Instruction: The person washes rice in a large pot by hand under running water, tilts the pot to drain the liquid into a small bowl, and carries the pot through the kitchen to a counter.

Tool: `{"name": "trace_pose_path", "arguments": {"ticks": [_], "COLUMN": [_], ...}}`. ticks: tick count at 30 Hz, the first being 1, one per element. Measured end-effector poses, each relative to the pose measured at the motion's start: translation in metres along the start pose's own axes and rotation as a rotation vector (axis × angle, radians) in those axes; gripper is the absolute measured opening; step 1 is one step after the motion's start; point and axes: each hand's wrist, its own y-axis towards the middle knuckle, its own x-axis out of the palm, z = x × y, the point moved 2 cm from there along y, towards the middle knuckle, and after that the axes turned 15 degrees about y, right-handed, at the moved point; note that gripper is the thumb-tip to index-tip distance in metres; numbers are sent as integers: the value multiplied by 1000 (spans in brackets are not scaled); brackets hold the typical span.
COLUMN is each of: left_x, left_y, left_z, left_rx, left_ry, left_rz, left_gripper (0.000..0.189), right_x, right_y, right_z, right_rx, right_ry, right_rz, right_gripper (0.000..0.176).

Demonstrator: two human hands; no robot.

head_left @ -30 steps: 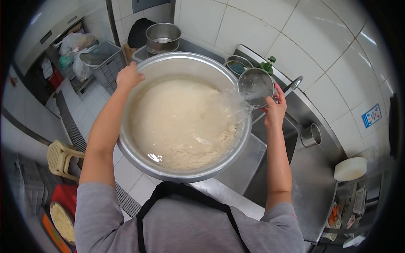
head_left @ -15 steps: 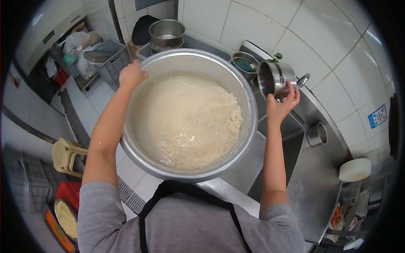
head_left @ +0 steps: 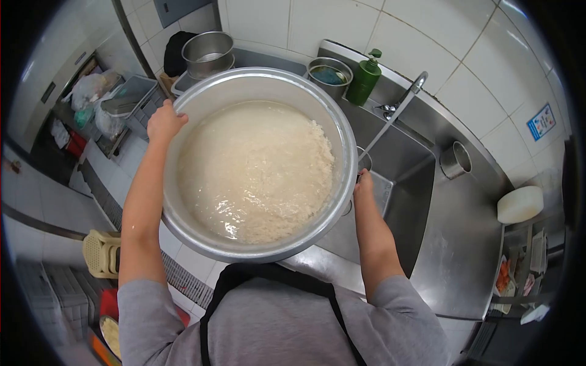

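Starting at the far left, I note a pale plastic stool (head_left: 102, 253) on the tiled floor and, further up, a grey crate (head_left: 125, 94) beside bagged goods.

Left hand (head_left: 165, 122): I see it clamped on the left rim of the large steel bowl (head_left: 268, 82), fingers together and curled over the edge, thumb on the outer side.

The bowl sits in the middle of the view, in front of the person's chest, over the counter edge and the left part of the sink (head_left: 409, 183). What supports it from below is hidden. It holds rice (head_left: 256, 171) in cloudy water, the grains heaped toward the right wall.

Behind the bowl, a steel pot (head_left: 209, 53) stands against the tiled wall.

Right hand (head_left: 364, 182): it is low, just beside the bowl's right rim, above the sink. Its fingers are hidden behind the rim, so I cannot tell whether they are spread or gripping. A small metal vessel (head_left: 365, 157) shows just above the hand; contact is unclear.

Further right stand a round tin (head_left: 329, 74), a green pump bottle (head_left: 366, 76) and the faucet (head_left: 400, 107), its spout angled down toward the bowl. A steel cup (head_left: 456, 160) and a white tub (head_left: 519, 204) rest on the counter, well apart from both hands.
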Motion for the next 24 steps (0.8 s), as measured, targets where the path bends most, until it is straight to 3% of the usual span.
{"name": "trace_pose_path", "arguments": {"ticks": [3, 24], "left_x": [2, 6], "left_y": [1, 3], "left_z": [1, 0], "left_rx": [-3, 13], "left_ry": [11, 34], "left_rz": [0, 42], "left_gripper": [43, 45], "right_x": [-13, -16], "right_y": [10, -6], "right_z": [11, 12], "right_rx": [60, -20], "right_ry": [-15, -40], "right_rz": [14, 115], "right_gripper": [24, 17]}}
